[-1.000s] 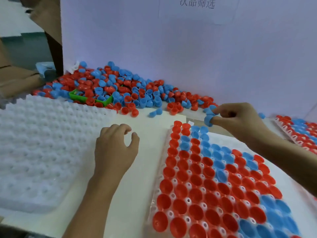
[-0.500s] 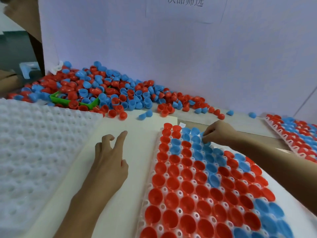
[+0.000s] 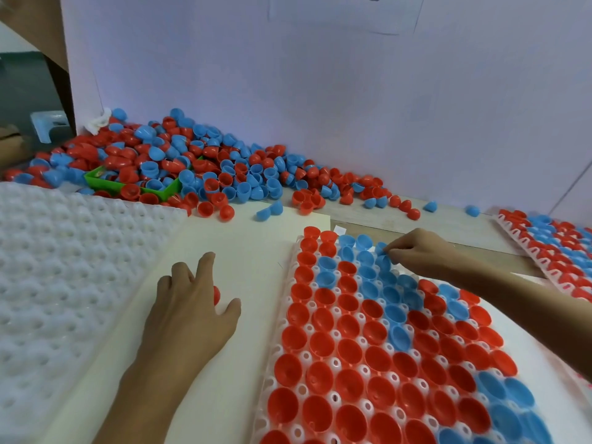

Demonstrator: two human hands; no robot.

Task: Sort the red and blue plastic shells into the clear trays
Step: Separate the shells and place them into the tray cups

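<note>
Two hands: right hand (image 3: pixel 416 251) pinching blue shell (image 3: pixel 381 248) at tray's (image 3: pixel 290 318) far edge, left hand (image 3: pixel 192 302) over red shell (image 3: pixel 217 294).

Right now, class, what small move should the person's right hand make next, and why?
Probably press the blue shell down into its pocket and let go. The right hand pinches it at the far end of the clear tray, where blue shells already sit in neighbouring pockets. The left hand rests on the cream board with a red shell under its fingers.
</note>
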